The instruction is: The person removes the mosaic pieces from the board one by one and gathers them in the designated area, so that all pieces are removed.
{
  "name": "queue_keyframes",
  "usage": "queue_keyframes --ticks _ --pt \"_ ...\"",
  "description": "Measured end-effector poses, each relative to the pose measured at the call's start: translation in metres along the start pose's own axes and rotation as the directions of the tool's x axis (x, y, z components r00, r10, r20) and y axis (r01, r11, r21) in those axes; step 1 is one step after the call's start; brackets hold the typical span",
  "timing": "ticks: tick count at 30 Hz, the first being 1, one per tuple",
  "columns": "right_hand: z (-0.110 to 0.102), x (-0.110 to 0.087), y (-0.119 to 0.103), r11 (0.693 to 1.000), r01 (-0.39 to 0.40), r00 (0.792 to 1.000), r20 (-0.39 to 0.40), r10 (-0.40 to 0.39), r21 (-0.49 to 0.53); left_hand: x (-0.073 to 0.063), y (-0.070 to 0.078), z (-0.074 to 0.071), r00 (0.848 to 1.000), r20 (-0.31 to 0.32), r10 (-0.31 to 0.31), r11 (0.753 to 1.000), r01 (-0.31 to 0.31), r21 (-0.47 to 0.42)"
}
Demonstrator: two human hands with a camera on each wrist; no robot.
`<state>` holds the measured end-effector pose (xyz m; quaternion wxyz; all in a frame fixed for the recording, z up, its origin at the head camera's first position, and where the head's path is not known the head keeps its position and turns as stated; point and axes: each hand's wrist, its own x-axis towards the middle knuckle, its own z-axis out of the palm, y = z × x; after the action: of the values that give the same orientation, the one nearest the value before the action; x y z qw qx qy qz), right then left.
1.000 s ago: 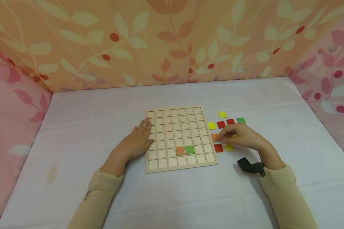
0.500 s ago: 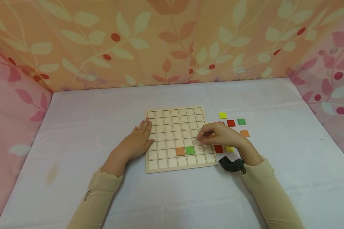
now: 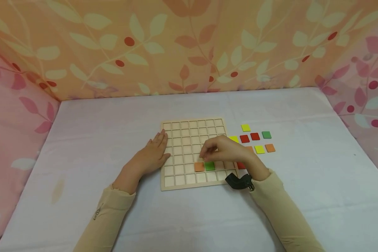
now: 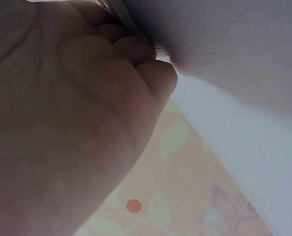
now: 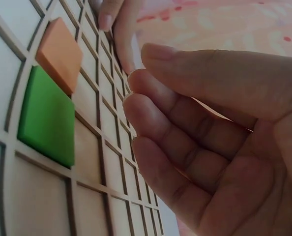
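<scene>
In the head view, my left hand (image 3: 151,156) rests with straight fingers on the left edge of the wooden grid board (image 3: 176,187). My right hand (image 3: 225,150) is over the board's right half, its fingertips just beyond the green tile (image 3: 209,166). An orange tile (image 3: 199,167) lies in the square left of the green one. The right wrist view shows my right fingers (image 5: 146,115) loosely bent, the thumb near the index fingertip, with no tile visible between them. Beside them are the green tile (image 5: 47,115) and orange tile (image 5: 60,54). My left palm (image 4: 77,113) fills much of the left wrist view.
Right of the board lie loose tiles: yellow (image 3: 245,127), red (image 3: 254,136), green (image 3: 266,134), orange (image 3: 270,148) and others, some partly hidden by my right hand and forearm. A white cloth covers the table (image 3: 113,119). Patterned fabric (image 3: 189,45) stands behind it.
My right hand has moved left from the loose tiles across the board to near the green tile. My left hand stays on the board's left edge.
</scene>
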<state>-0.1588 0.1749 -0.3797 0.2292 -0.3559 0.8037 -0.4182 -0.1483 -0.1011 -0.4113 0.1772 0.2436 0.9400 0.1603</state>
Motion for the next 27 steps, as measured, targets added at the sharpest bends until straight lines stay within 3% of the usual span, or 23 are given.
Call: queue_keyframes --ticks 27 --pt "0.022 0.011 0.008 0.997 -0.036 0.999 -0.007 0.036 -0.073 -0.001 0.001 -0.001 1.0 0.001 -0.005 1.0 0.005 0.013"
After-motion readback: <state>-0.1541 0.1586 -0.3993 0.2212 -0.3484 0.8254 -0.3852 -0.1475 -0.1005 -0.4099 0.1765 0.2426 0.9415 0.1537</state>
